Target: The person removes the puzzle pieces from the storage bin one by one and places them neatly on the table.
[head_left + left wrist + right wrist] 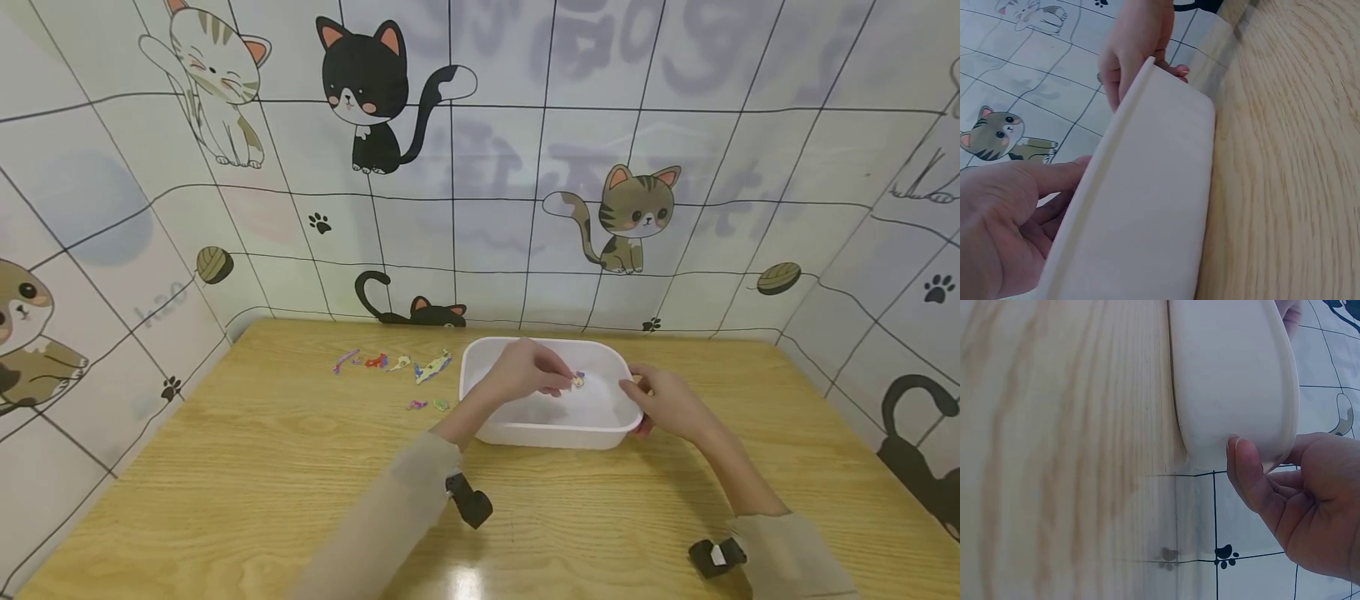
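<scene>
A white plastic basin (555, 437) stands on the wooden table. My left hand (525, 372) reaches into it over the near left side, its thumb and fingers drawn together at a small multicoloured piece (578, 380). It appears to pinch the piece; its exact kind is too small to tell. In the left wrist view the basin's wall (1147, 181) hides the fingertips of the left hand (1010, 219). At the right end, my right hand (667, 405) grips the basin's rim, with fingers curled against the outer wall in the right wrist view.
Left of the basin lie several small colourful pieces: a red one (376, 361), a purple strip (346, 360), a larger yellow-and-blue one (432, 367), a pink one (417, 405) and a green one (441, 404). A wall (495, 233) with cat drawings stands behind the table (300, 467).
</scene>
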